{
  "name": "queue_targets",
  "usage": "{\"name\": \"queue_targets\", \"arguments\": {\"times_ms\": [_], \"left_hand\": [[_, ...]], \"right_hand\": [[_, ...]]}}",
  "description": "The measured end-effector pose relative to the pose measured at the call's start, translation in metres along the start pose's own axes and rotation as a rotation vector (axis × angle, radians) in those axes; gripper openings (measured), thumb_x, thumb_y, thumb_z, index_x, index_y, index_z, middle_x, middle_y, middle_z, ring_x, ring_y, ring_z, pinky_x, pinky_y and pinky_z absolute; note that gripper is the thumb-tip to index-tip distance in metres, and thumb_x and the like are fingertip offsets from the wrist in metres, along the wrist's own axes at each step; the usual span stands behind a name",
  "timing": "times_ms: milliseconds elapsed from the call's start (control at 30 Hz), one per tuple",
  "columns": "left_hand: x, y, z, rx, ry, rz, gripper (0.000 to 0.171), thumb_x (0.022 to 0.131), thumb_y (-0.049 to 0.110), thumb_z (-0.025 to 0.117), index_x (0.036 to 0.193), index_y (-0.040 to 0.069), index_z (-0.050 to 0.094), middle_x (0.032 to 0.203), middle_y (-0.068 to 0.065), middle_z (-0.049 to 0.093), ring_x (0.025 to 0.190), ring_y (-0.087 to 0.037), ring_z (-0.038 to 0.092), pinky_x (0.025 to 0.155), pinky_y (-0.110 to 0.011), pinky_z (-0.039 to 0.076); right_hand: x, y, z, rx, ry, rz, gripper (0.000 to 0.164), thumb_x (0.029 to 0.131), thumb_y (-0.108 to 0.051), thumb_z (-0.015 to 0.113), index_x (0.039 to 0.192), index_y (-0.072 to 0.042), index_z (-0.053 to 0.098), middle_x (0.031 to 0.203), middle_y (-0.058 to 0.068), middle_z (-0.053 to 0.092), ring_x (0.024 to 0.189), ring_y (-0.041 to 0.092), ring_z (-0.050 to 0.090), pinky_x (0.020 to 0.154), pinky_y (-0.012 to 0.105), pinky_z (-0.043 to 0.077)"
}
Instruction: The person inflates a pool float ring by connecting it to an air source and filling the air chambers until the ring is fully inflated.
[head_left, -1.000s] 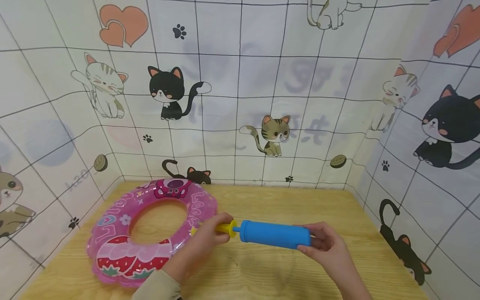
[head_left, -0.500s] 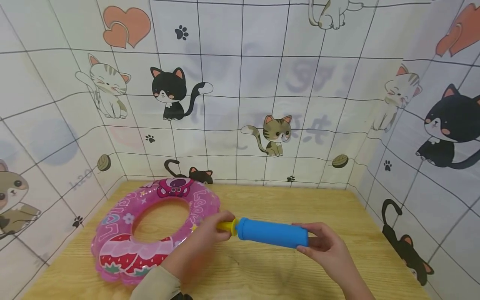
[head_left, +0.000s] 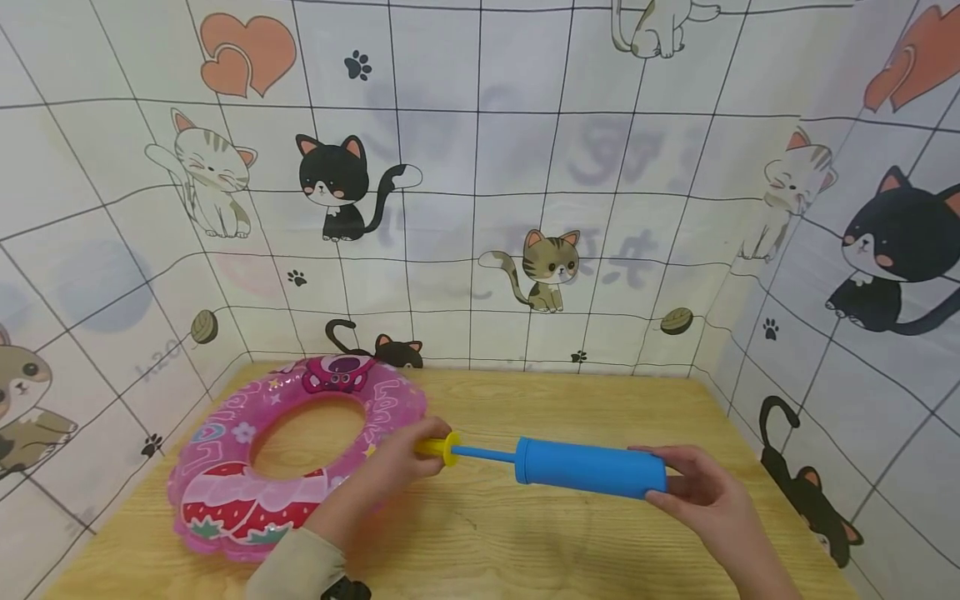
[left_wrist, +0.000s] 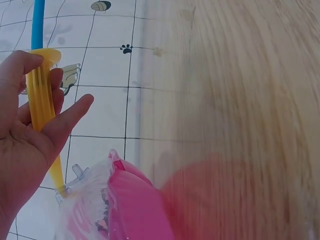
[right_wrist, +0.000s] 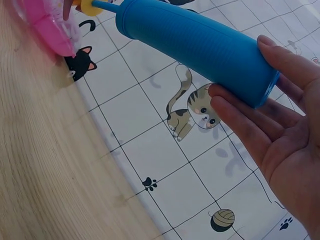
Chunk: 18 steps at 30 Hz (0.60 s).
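A hand pump with a blue barrel point(head_left: 592, 468) lies level across the middle of the head view, above the table. My right hand point(head_left: 708, 492) grips the barrel's right end between thumb and fingers. A thin blue rod point(head_left: 486, 454) stands well out of the barrel's left end and joins a yellow tapered nozzle point(left_wrist: 41, 95). My left hand point(head_left: 405, 458) holds that nozzle. In the left wrist view, the nozzle's narrow tip meets the clear valve point(left_wrist: 75, 186) of a pink inflatable swim ring point(head_left: 243, 432). The ring looks plump, and my left forearm overlaps its near right side.
The wooden table point(head_left: 525, 542) carries the ring on its left half. A white cloth wall point(head_left: 480, 167) with grid lines and printed cats encloses the back and both sides. A dark band point(head_left: 347, 590) sits at my left wrist below the cream sleeve point(head_left: 300, 567).
The rod was nearly all inside the barrel half a second ago; now a long stretch shows. My right hand and the barrel have moved right, my left hand slightly left.
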<state>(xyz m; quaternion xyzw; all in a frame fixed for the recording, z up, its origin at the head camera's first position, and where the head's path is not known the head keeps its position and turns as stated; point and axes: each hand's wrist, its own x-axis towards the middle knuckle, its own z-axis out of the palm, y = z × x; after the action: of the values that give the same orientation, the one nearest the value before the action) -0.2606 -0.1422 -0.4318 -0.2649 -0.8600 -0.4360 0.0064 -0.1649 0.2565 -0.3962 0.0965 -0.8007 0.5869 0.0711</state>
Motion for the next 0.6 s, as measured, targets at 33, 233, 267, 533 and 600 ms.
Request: {"name": "queue_targets", "arguments": {"times_ms": [33,233,267,533,600], "left_hand": [[-0.001,-0.002,-0.001,0.0,-0.001,-0.003,0.032,0.084,0.001,0.072,0.111,0.014,0.063,0.105,0.003,0.063,0.094,-0.018,0.059,0.089,-0.038,0.052],[-0.008,-0.012,-0.007,-0.022,-0.014,-0.055,0.033,0.084,0.001,0.072,0.112,0.017,0.063,0.106,0.004,0.062,0.099,-0.02,0.058,0.09,-0.04,0.052],[-0.009,-0.013,-0.008,-0.025,-0.014,-0.065,0.034,0.084,0.001,0.072,0.112,0.018,0.063,0.107,0.004,0.062,0.1,-0.021,0.058,0.091,-0.041,0.051],[-0.01,-0.01,-0.007,-0.085,-0.008,-0.077,0.034,0.082,0.0,0.072,0.112,0.013,0.065,0.108,0.001,0.063,0.1,-0.022,0.057,0.089,-0.036,0.052],[-0.008,-0.005,-0.005,-0.091,-0.011,-0.066,0.033,0.082,-0.001,0.071,0.113,0.01,0.066,0.108,0.0,0.062,0.1,-0.023,0.056,0.089,-0.034,0.052]], "right_hand": [[-0.001,0.0,-0.002,-0.008,0.008,0.018,0.048,0.088,-0.011,0.073,0.132,-0.006,0.054,0.125,-0.009,0.063,0.096,0.022,0.068,0.076,0.033,0.056],[-0.009,0.004,-0.016,-0.029,0.04,0.083,0.05,0.089,-0.012,0.072,0.135,-0.005,0.051,0.121,-0.016,0.063,0.096,0.017,0.067,0.077,0.033,0.056],[-0.01,0.004,-0.017,-0.036,0.05,0.087,0.05,0.089,-0.011,0.071,0.134,-0.004,0.051,0.12,-0.017,0.063,0.095,0.016,0.067,0.076,0.033,0.056],[-0.007,0.002,-0.019,-0.036,0.097,0.148,0.049,0.086,-0.008,0.074,0.131,-0.002,0.054,0.11,-0.018,0.066,0.092,0.014,0.066,0.073,0.03,0.056],[-0.004,0.0,-0.015,-0.01,0.081,0.136,0.049,0.086,-0.006,0.074,0.13,-0.002,0.054,0.111,-0.016,0.067,0.092,0.016,0.067,0.073,0.031,0.056]]}}
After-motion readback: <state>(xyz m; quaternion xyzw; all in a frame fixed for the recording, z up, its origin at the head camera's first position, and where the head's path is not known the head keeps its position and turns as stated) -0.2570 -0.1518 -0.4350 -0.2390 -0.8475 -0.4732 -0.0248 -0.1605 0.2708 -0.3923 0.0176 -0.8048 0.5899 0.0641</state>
